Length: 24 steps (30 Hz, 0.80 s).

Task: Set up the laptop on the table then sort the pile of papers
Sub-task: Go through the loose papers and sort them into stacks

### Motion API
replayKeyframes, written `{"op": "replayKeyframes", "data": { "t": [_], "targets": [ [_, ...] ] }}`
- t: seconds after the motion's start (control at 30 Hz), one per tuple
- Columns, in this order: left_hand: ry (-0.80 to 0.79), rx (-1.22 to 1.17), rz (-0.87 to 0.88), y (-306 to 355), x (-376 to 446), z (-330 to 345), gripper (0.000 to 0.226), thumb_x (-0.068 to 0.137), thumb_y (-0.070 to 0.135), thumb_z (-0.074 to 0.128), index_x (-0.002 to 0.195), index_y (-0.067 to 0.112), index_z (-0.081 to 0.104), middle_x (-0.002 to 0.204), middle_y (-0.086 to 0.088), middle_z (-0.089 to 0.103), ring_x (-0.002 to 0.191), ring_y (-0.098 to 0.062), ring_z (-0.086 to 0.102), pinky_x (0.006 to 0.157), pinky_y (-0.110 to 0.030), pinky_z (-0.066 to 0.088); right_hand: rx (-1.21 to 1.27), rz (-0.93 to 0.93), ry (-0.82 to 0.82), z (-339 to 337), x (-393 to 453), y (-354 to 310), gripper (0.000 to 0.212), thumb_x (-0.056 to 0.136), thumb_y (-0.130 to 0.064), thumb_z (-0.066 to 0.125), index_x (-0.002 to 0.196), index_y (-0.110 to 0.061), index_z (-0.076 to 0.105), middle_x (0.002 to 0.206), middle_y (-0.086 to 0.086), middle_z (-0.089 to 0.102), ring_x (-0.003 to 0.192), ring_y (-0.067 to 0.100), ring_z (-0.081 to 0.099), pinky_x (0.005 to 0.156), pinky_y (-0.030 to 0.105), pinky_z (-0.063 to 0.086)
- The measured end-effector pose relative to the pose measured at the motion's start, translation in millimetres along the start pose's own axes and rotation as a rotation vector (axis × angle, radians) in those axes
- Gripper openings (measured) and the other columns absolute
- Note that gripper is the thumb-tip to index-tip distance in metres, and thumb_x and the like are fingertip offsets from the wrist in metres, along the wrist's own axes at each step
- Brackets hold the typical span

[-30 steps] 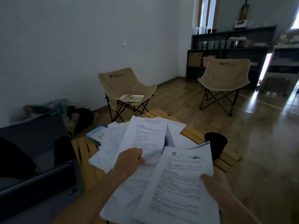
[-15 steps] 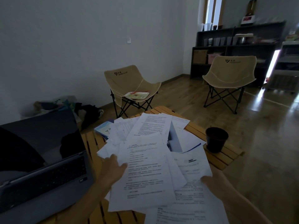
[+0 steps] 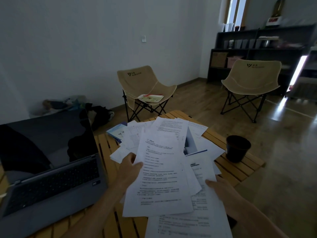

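**What can't be made out**

Laptop [image 3: 49, 170]: left side cut by frame edge; screen dark, only reflections. Printed text on top sheet [image 3: 161, 176] too blurred to read. Left hand [image 3: 131, 166]: thumb on the sheet's edge, fingers hidden beneath. Right hand [image 3: 221, 186]: fingers tucked under the lower papers [image 3: 188, 222], grip unclear; those papers run off bottom edge. Much of surface [image 3: 240, 169] buried under paper pile. Shelf [image 3: 257, 54] contents blurred, too small to tell. Bundle on floor [image 3: 68, 103] by wall indistinct.
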<state>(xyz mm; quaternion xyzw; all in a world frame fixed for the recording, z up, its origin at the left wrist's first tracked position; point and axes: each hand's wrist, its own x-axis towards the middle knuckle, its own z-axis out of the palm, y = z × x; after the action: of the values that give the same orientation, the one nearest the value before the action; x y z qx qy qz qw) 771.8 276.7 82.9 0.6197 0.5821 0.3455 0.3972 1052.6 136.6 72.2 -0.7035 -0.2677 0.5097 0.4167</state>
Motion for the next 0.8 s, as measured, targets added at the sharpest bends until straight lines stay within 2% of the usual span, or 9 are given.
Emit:
{"op": "replayKeyframes", "data": {
  "t": [0.13,0.2,0.27,0.33,0.43,0.53,0.63,0.7,0.8],
  "targets": [
    [0.078,-0.06,0.136,18.3,-11.0,-8.8,0.014,0.092,0.007,0.062,0.099,0.015,0.053,0.09,0.008,0.062,0.079,-0.006,0.061,0.053,-0.012,0.046,0.004,-0.024,0.015,2.9,-0.2,-3.4,0.017,0.101,-0.011,0.052,0.11,-0.01,0.067,0.102,0.02,0.074,0.097,0.042,0.07,0.093,0.057,0.054],
    [0.037,-0.219,0.054,20.3,-6.4,-17.7,0.027,0.09,0.005,0.066,0.107,0.018,0.05,0.094,0.006,0.062,0.079,-0.006,0.062,0.054,-0.014,0.049,0.028,-0.032,0.008,2.8,2.7,-4.1,0.018,0.102,-0.011,0.05,0.109,-0.009,0.066,0.103,0.021,0.073,0.1,0.043,0.068,0.097,0.058,0.051],
    [-0.082,-0.304,-0.09,15.3,1.3,-19.4,0.036,0.086,0.005,0.07,0.116,0.014,0.052,0.105,-0.006,0.066,0.087,-0.017,0.065,0.065,-0.025,0.053,0.001,-0.015,0.064,7.0,8.7,-6.7,0.023,0.103,-0.019,0.051,0.115,-0.003,0.064,0.105,0.021,0.069,0.102,0.042,0.066,0.101,0.057,0.049],
    [-0.194,-0.165,-0.166,3.2,-2.0,-3.9,0.034,0.086,0.004,0.07,0.117,0.008,0.056,0.109,-0.011,0.067,0.089,-0.02,0.065,0.068,-0.027,0.054,0.03,0.029,0.109,11.6,13.7,-9.2,0.042,0.102,-0.034,0.052,0.124,0.001,0.058,0.116,0.021,0.065,0.111,0.04,0.062,0.103,0.052,0.048],
    [-0.171,0.013,-0.158,-8.7,-19.2,38.7,0.032,0.086,0.01,0.067,0.117,0.007,0.057,0.109,-0.01,0.066,0.087,-0.018,0.063,0.071,-0.027,0.054,0.153,0.055,0.012,14.6,19.0,-6.8,0.055,0.094,-0.055,0.055,0.126,-0.01,0.061,0.123,0.015,0.068,0.113,0.036,0.065,0.103,0.05,0.049],
    [-0.045,-0.014,-0.178,-2.6,-33.4,63.8,0.038,0.089,0.014,0.063,0.123,0.008,0.048,0.107,0.0,0.056,0.089,-0.016,0.056,0.065,-0.022,0.045,0.139,-0.051,-0.139,11.7,12.9,1.1,0.035,0.096,-0.028,0.063,0.126,-0.009,0.063,0.115,0.016,0.073,0.103,0.038,0.071,0.097,0.058,0.052],
    [-0.006,-0.018,-0.188,-2.1,-35.7,70.5,0.041,0.092,0.022,0.062,0.126,0.009,0.043,0.109,0.0,0.049,0.094,-0.015,0.052,0.068,-0.022,0.042,0.168,-0.131,-0.112,5.4,13.6,-2.1,0.028,0.095,-0.003,0.06,0.123,-0.007,0.062,0.108,0.018,0.075,0.096,0.04,0.073,0.091,0.06,0.055],
    [-0.026,0.084,-0.134,-4.7,-35.2,70.2,0.037,0.091,0.03,0.063,0.12,0.01,0.053,0.109,0.003,0.054,0.093,-0.013,0.056,0.074,-0.022,0.045,0.188,-0.172,-0.03,1.1,14.9,-6.2,0.023,0.096,-0.003,0.059,0.117,-0.012,0.064,0.103,0.016,0.076,0.091,0.038,0.074,0.085,0.056,0.059],
    [-0.012,0.051,-0.11,-6.7,-33.9,69.4,0.04,0.089,0.029,0.065,0.122,0.009,0.057,0.108,-0.001,0.057,0.095,-0.014,0.058,0.077,-0.024,0.045,0.126,-0.157,-0.02,3.0,16.1,-1.6,0.021,0.098,-0.012,0.059,0.119,-0.009,0.063,0.1,0.014,0.077,0.088,0.035,0.075,0.083,0.052,0.061]
  ]
}}
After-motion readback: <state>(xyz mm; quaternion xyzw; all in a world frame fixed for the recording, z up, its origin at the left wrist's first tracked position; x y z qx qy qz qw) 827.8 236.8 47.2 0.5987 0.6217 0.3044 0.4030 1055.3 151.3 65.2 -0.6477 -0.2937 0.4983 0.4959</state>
